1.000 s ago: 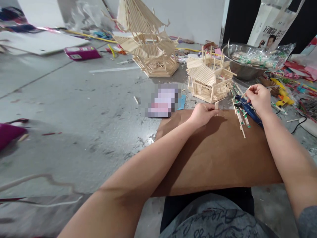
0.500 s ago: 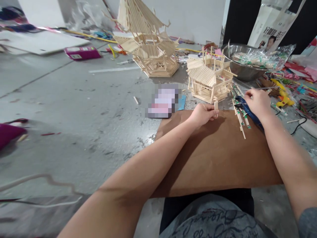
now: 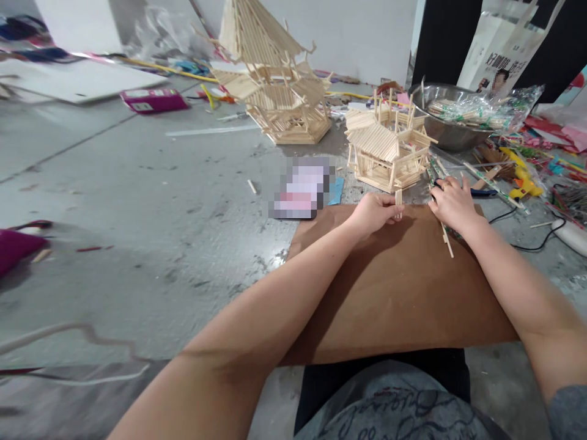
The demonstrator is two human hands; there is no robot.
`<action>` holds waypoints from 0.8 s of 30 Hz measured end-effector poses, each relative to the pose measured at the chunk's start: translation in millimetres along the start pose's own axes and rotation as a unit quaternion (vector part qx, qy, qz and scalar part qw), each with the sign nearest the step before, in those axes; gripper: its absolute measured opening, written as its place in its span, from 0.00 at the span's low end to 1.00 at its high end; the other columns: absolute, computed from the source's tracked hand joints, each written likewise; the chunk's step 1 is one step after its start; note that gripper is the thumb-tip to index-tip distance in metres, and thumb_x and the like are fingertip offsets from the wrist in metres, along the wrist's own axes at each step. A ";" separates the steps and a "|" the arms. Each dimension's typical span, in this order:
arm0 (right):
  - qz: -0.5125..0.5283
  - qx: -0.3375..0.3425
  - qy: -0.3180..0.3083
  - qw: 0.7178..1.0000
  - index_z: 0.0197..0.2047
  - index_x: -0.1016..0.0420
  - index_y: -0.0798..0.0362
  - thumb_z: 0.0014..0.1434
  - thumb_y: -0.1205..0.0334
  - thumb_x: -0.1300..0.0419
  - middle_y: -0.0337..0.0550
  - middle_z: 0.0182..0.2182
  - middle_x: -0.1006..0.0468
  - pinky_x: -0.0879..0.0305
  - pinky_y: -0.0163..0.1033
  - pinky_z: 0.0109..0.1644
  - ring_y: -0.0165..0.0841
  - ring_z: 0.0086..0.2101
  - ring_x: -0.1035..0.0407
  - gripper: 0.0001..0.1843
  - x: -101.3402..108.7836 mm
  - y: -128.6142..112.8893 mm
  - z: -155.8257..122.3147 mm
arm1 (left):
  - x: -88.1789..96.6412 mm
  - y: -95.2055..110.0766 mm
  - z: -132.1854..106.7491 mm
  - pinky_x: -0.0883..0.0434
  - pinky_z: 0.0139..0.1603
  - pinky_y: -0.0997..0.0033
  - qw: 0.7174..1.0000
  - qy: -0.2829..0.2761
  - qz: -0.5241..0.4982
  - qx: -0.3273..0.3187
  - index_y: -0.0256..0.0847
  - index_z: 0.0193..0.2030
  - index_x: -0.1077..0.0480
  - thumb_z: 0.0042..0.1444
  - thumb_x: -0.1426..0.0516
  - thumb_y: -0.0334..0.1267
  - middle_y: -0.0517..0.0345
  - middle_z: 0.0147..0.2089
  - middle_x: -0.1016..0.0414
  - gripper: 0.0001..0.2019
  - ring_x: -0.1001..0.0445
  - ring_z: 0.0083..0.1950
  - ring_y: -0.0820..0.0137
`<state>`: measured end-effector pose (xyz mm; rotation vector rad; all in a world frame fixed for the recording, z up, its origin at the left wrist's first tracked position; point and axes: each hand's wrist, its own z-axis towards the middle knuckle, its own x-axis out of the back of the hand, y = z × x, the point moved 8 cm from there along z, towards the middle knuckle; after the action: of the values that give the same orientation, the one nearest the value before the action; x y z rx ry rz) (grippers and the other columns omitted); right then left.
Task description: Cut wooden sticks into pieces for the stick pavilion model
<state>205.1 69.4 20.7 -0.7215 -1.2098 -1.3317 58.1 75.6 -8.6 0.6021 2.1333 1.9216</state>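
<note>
**A:** Grip?

**B:** Left hand [image 3: 376,211] is pinched shut, thumb and fingertips on a short stick piece [image 3: 398,198] held upright. Right hand [image 3: 452,205] is palm down with fingers curled onto the loose sticks [image 3: 448,243]. Can't tell if it has closed on any.

**A:** Where's the piece sitting?

**B:** Far edge of the brown board [image 3: 389,293], which lies on the floor just past the person's lap. Its lower end is at or near the board surface, contact unclear. The loose sticks are at the board's far right corner, partly under the right hand.

**A:** Handling?

**B:** My read is thin wood: very light, stiff, and likely to snap if squeezed or bent. It looks like a few bits glued side by side, so the joints are probably weak. Best held low on the flat faces with a light pinch, as the left hand has it.

**A:** Beyond that?

**B:** Small stick house [image 3: 389,150] is just behind the piece, not touching it. Cutters [image 3: 482,192] and a yellow glue gun [image 3: 523,174] are right of the right hand. Farther back is a metal bowl [image 3: 447,135] holding packets of sticks. Farthest is a tall stick tower [image 3: 275,85], well apart from the hands.
</note>
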 end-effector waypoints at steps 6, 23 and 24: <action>0.010 0.102 -0.023 0.994 0.45 0.28 0.54 0.59 0.69 0.57 0.47 0.43 0.25 0.52 0.48 0.49 0.40 0.44 0.38 0.18 7.1 -33.8 10.7 | 2.8 -1.9 -1.9 0.30 0.30 0.77 1.000 0.012 -0.009 0.025 0.33 0.24 0.30 0.48 0.42 0.32 0.59 0.23 0.29 0.05 0.31 0.23 0.80; -0.039 0.093 -0.119 0.988 0.44 0.29 0.63 0.58 0.73 0.59 0.59 0.42 0.27 0.45 0.44 0.43 0.44 0.47 0.38 0.19 -7.0 -49.5 37.7 | 4.8 -7.7 0.6 0.33 0.25 0.80 0.999 0.004 -0.041 0.030 0.33 0.25 0.30 0.47 0.41 0.35 0.58 0.23 0.29 0.07 0.32 0.24 0.79; -0.037 0.089 -0.121 0.988 0.43 0.30 0.64 0.57 0.74 0.59 0.60 0.41 0.27 0.45 0.44 0.43 0.44 0.47 0.37 0.19 -5.2 -48.9 36.7 | 4.6 -7.6 0.4 0.33 0.25 0.80 0.999 0.003 -0.042 0.031 0.33 0.25 0.30 0.47 0.41 0.35 0.58 0.23 0.29 0.07 0.32 0.24 0.79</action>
<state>150.6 96.9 14.7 -0.7302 -1.5429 -1.2012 53.0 77.5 -15.6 0.5093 2.1920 1.8231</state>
